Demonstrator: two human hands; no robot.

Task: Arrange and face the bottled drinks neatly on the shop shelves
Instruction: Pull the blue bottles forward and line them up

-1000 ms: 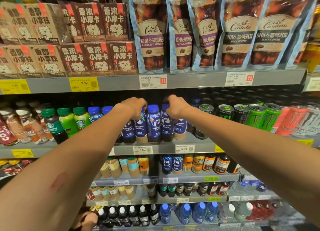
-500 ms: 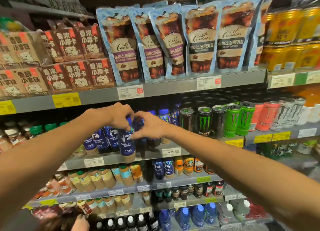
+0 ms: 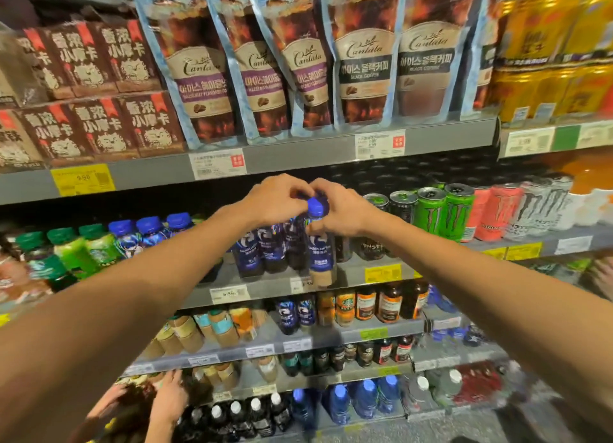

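Gripping one blue-capped coffee bottle [image 3: 319,243] at its top: left hand [image 3: 277,199] and right hand [image 3: 338,207] both curled round the cap, fingertips meeting above. Standing upright at the front edge of the middle shelf [image 3: 351,273], touching matching bottles [image 3: 262,248] leftward, black and green cans [image 3: 431,210] rightward. Hanging above, coffee pouches [image 3: 365,61].

You've got the bottle [image 3: 320,243] with a bright blue cap, dark navy label with a white swirl mark, and a tan band at its base; the bottles to its left [image 3: 262,250] match. Left of those you see green-capped bottles [image 3: 71,250] with green contents, right of them cans [image 3: 444,210] in black, neon green, coral and white with claw marks. Above you: pale-blue pouches [image 3: 361,58] with dark brown print and cream labels, brown cartons [image 3: 99,127] with red ribbons, yellow price tag [image 3: 83,179].
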